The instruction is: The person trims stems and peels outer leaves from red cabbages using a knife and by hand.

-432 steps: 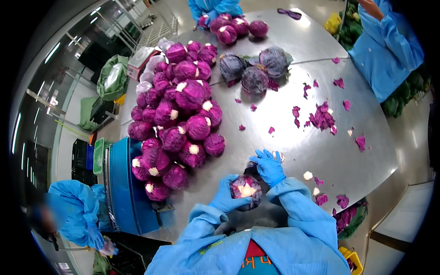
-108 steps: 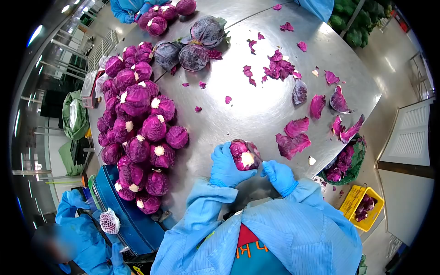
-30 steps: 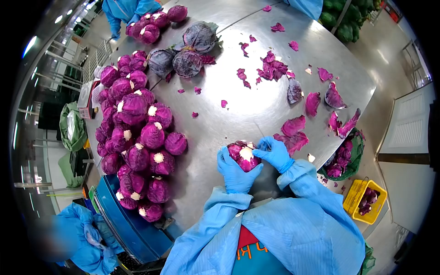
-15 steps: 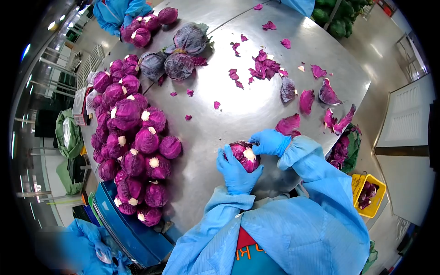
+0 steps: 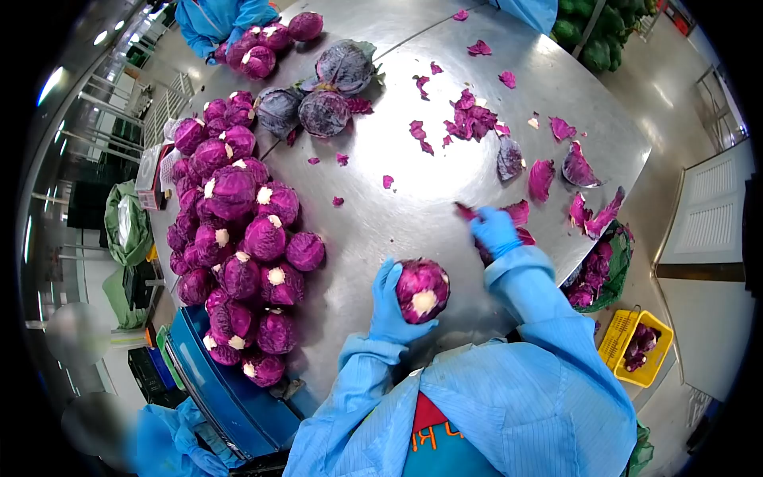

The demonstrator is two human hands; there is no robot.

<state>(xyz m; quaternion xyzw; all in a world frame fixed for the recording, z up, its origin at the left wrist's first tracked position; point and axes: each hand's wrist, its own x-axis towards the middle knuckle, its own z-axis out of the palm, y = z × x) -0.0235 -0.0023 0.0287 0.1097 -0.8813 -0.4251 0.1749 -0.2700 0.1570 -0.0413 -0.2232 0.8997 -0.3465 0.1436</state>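
Observation:
My left hand [image 5: 392, 312], in a blue glove, cups the left and lower side of a red cabbage [image 5: 421, 280] above the metal table. The cabbage's pale cut stem faces me. Off to the right, my gloved right hand [image 5: 496, 232] grips a dark purple cabbage leaf [image 5: 464, 211], which sticks out beyond the fingers and is partly hidden by them. Behind that hand lies another loose leaf [image 5: 518, 211] on the tabletop.
Trimmed red cabbages [image 5: 232, 193] are heaped on the left, with untrimmed heads [image 5: 324, 114] behind. Leaf scraps [image 5: 470, 121] litter the metal table [image 5: 373, 215]. A green net bag [image 5: 617, 266] and yellow basket [image 5: 666, 350] stand right. Other people [image 5: 222, 20] are at the edges.
My right hand has moved from the cabbage to the right, carrying a leaf. The cabbage has turned in my left hand, its stem now facing me. The view has shifted slightly.

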